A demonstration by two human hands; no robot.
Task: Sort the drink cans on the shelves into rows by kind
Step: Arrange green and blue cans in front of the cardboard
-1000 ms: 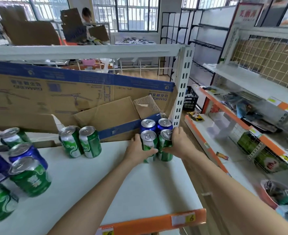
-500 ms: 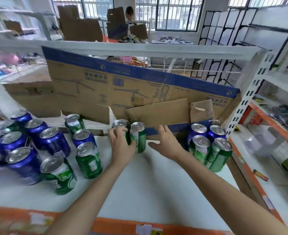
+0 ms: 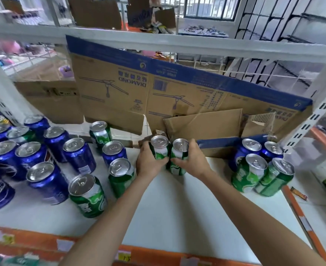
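Two green cans stand side by side at the middle back of the white shelf (image 3: pixel 187 217). My left hand (image 3: pixel 148 164) grips the left green can (image 3: pixel 159 145); my right hand (image 3: pixel 191 162) grips the right green can (image 3: pixel 179 150). At the right end stands a sorted group: two blue cans (image 3: pixel 248 148) behind, two green cans (image 3: pixel 251 173) in front. On the left stand several mixed cans, blue ones (image 3: pixel 77 154) and green ones (image 3: pixel 87 194), unsorted.
A flattened cardboard box (image 3: pixel 158 89) leans along the shelf's back. White perforated uprights (image 3: pixel 315 116) frame the right side, and an upper shelf rail (image 3: pixel 158 40) runs overhead. An orange price strip (image 3: pixel 43 244) edges the shelf front. More shelving stands to the right.
Both hands left the right-hand group, moved left and closed on the two green cans at the middle back. The camera view shifted left and down.
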